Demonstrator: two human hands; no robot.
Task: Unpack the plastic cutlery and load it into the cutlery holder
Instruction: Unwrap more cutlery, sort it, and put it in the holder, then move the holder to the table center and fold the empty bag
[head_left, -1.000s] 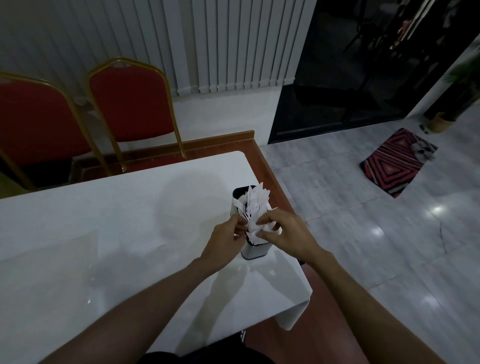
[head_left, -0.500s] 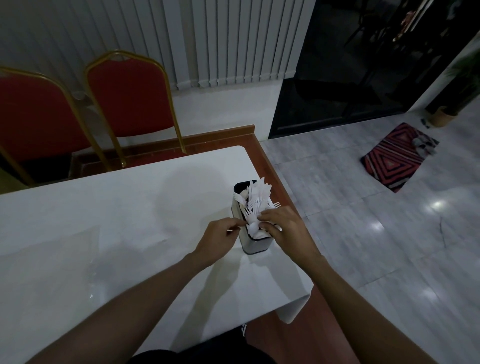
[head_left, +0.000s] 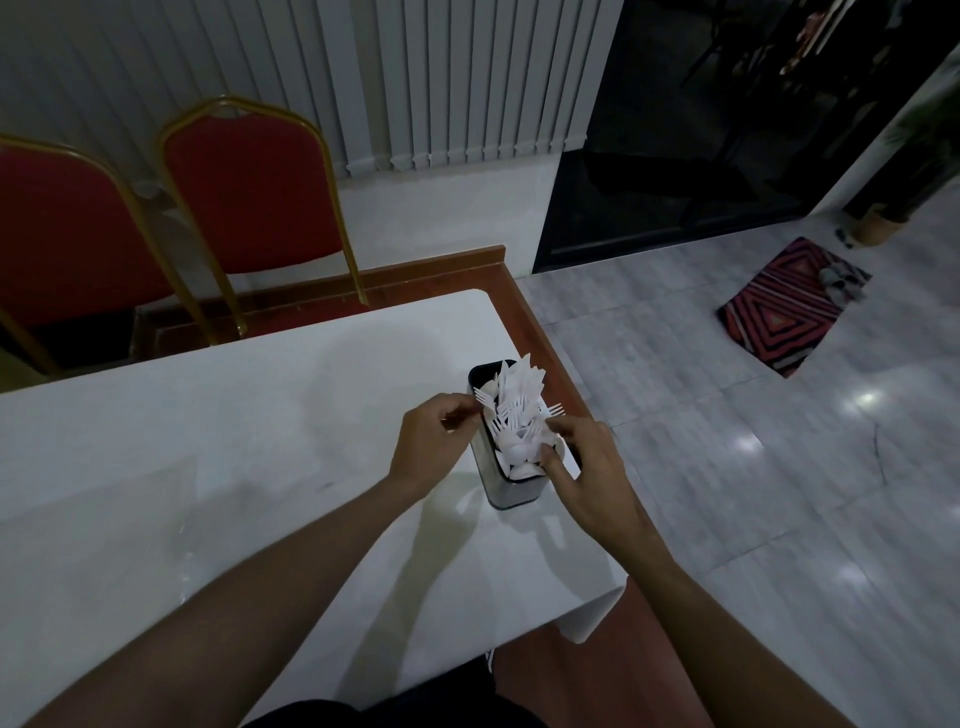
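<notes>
Left hand (head_left: 436, 441) risen beside holder (head_left: 511, 493) | left grip pinches fork (head_left: 484, 399) | right hand (head_left: 587, 467) grip curled on cutlery (head_left: 519, 410)

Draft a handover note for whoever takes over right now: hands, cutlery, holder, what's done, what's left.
Cutlery holder: upright near the right edge of the table, packed with white forks and spoons.
Left hand: appears to pinch a white plastic fork at the holder's left rim.
Right hand: fingers curled on the cutlery bunch from the right.
Done: cutlery looks unpacked and loaded; none seen loose on the table.
Left: probably seat the fork, settle the bunch, let go.
</notes>
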